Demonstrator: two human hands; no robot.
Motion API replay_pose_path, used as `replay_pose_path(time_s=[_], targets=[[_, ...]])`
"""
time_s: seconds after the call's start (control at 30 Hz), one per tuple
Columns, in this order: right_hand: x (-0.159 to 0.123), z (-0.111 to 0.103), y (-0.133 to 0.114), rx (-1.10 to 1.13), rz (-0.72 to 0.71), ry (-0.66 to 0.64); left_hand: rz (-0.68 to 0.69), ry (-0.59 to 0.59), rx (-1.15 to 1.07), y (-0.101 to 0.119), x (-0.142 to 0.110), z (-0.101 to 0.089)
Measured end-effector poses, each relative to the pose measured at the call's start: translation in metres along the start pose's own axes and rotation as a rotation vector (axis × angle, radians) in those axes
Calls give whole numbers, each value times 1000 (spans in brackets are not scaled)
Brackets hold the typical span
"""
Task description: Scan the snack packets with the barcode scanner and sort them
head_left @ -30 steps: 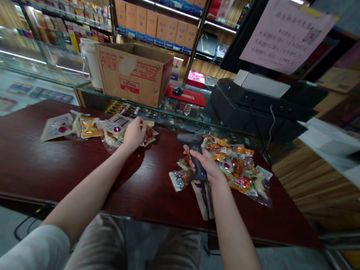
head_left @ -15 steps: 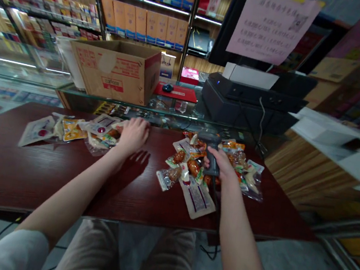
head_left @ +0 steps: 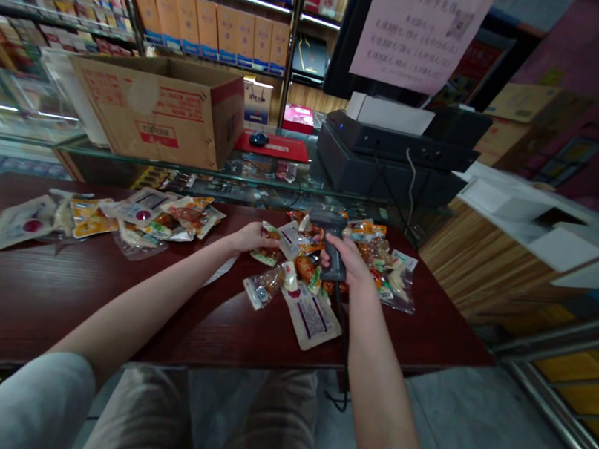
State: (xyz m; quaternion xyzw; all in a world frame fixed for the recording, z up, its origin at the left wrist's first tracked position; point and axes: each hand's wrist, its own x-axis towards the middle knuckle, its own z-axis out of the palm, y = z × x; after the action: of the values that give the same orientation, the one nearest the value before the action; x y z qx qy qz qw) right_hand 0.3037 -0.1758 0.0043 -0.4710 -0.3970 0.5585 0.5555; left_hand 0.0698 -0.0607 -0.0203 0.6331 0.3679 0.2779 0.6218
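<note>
In the head view, my right hand (head_left: 351,261) is wrapped around the grip of a dark barcode scanner (head_left: 332,259), held above a heap of sealed snack packets. My left hand (head_left: 250,238) is at the left edge of this heap, its fingers closed on a small clear snack packet (head_left: 266,255) with brown food inside. Just below lie another clear packet (head_left: 266,287) and a flat beige pouch (head_left: 312,318). On the left side of the table is a second group of packets, with a beige pouch (head_left: 22,222), an orange packet (head_left: 91,217) and a reddish-brown snack packet (head_left: 189,215).
An open cardboard box (head_left: 164,110) stands on the glass counter behind the dark red table (head_left: 98,292). Right of it are a mouse (head_left: 259,139) on a red mat, a black cash drawer (head_left: 381,165) and a monitor bearing a pink sign (head_left: 418,32). The scanner's cable hangs over the front edge.
My left hand has moved right from the left group to the heap and closed on a small packet. The right hand still holds the scanner. The view has turned slightly right.
</note>
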Motion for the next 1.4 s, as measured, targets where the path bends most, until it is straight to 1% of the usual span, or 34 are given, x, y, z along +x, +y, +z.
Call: replay_pose_path(time_s=[0.07,0.13,0.2,0.3,0.4,0.47,0.57,0.67,0.73,0.87,1.07,1.17,1.23,1.3,1.33,1.37,1.4], targets=[[-2,5,-2,5,-12,-6,-13,11,-154,2,-11,-12],[-4,12,-4,9,-18,-25,24,50,-293,7,-25,-24],[-6,21,-5,7,-11,-47,74,114,-387,13,-38,-37],[-7,35,-7,-29,17,-81,94,183,-493,21,-54,-56],[-7,53,-10,-88,70,-148,50,174,-632,23,-64,-74],[-7,69,-15,-121,89,-214,36,158,-718,22,-70,-82],[-5,95,-18,-167,88,-334,88,142,-796,20,-76,-89],[1,116,-15,-162,59,-413,124,117,-835,21,-81,-93],[7,124,-8,-159,62,-442,127,128,-839,22,-82,-96],[14,131,6,-154,99,-464,129,183,-808,23,-82,-104],[10,139,9,-59,136,-458,117,243,-811,21,-78,-103],[10,139,10,-64,164,-471,98,217,-829,18,-75,-101],[11,137,10,-68,169,-481,101,202,-804,16,-72,-101],[11,132,8,-81,160,-489,130,236,-723,14,-70,-100],[11,129,7,-92,146,-487,163,286,-639,14,-69,-100],[10,124,5,-102,129,-483,212,358,-507,14,-68,-99],[9,119,2,-112,113,-475,273,446,-321,15,-68,-98]])
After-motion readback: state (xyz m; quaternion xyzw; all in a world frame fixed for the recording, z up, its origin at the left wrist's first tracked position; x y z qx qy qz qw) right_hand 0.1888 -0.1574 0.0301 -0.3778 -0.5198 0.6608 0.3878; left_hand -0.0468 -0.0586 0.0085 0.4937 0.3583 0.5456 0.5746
